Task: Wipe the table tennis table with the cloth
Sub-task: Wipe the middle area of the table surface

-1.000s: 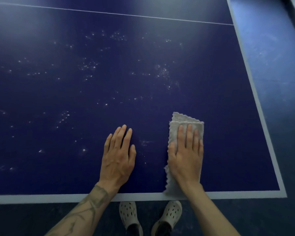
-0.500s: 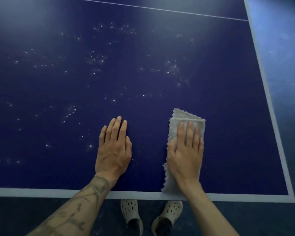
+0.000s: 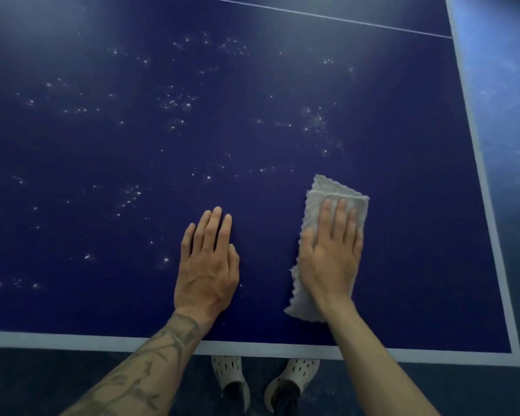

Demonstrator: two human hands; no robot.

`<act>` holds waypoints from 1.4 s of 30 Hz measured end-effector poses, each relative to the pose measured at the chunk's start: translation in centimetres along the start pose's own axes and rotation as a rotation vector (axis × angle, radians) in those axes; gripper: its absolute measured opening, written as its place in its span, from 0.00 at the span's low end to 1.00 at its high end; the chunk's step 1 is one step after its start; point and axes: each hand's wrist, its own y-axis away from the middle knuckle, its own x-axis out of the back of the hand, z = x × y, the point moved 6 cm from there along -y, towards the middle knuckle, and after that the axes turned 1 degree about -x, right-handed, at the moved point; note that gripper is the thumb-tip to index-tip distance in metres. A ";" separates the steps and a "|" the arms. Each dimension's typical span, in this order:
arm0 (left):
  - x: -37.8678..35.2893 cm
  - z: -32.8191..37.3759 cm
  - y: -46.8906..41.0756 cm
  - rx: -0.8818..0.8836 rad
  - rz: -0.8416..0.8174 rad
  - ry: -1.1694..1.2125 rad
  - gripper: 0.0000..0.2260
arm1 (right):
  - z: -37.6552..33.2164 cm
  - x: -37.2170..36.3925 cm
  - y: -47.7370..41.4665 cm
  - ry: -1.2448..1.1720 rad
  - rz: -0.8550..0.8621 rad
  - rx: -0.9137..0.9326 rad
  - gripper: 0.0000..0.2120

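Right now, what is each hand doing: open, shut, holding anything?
Left hand: open, flat on the table, holding nothing.
Right hand: open, fingers straight, pressing the cloth onto the table.

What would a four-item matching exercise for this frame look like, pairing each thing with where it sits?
Things:
1. left hand
2. right hand
3. grey cloth
4. white clogs

Places:
a. spread on the table tennis table, under a palm
b. flat on the bare blue surface, apart from the cloth
c. on the floor below the table's near edge
d. pressing flat on top of the cloth

Pairs: 1-b, 2-d, 3-a, 4-c
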 end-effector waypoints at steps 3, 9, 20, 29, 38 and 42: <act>-0.1 0.0 0.0 -0.007 0.007 -0.009 0.24 | -5.5 -1.2 0.3 -0.007 -0.015 0.156 0.33; -0.1 0.0 0.0 -0.003 -0.006 -0.010 0.25 | -1.0 -0.9 1.5 0.024 -0.050 0.307 0.32; 0.2 0.2 -0.2 0.010 -0.029 -0.021 0.28 | -8.4 -0.9 -4.3 -0.009 -0.052 0.292 0.32; 1.1 0.6 -3.8 0.014 0.024 0.015 0.25 | 0.7 2.1 -9.8 -0.009 -0.034 0.025 0.33; 0.7 1.9 -15.5 0.036 0.033 0.003 0.25 | -4.9 0.3 -10.7 0.006 -0.049 0.397 0.32; 0.1 1.7 -16.8 0.054 0.000 0.003 0.26 | 1.8 2.4 -14.7 0.002 -0.027 0.116 0.32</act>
